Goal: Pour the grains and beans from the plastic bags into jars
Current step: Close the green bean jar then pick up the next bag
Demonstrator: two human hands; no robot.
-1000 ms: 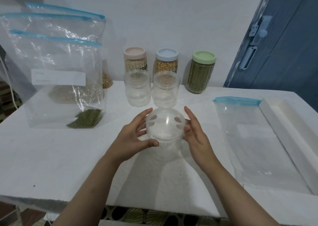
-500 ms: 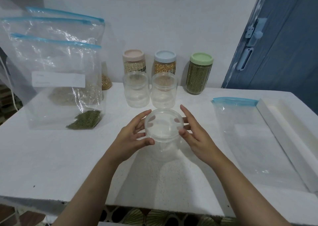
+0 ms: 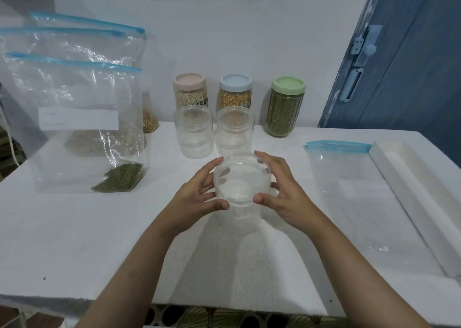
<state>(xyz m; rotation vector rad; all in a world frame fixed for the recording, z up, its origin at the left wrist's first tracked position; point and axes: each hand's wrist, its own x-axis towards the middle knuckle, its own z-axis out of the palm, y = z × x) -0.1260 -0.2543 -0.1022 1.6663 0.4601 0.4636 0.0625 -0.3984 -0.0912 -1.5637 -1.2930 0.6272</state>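
Pink lid (image 3: 190, 81), pale-blue lid (image 3: 235, 82) and green lid (image 3: 288, 86) are topping filled jars; blue zip strips are edging clear bags (image 3: 74, 118); white tabletop (image 3: 74, 227), blue door (image 3: 409, 60).

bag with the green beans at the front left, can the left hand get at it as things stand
Probably yes, once it lets go. The left hand and right hand both grip the clear jar. The bag with the green beans stands upright to its left, with only bare table between.
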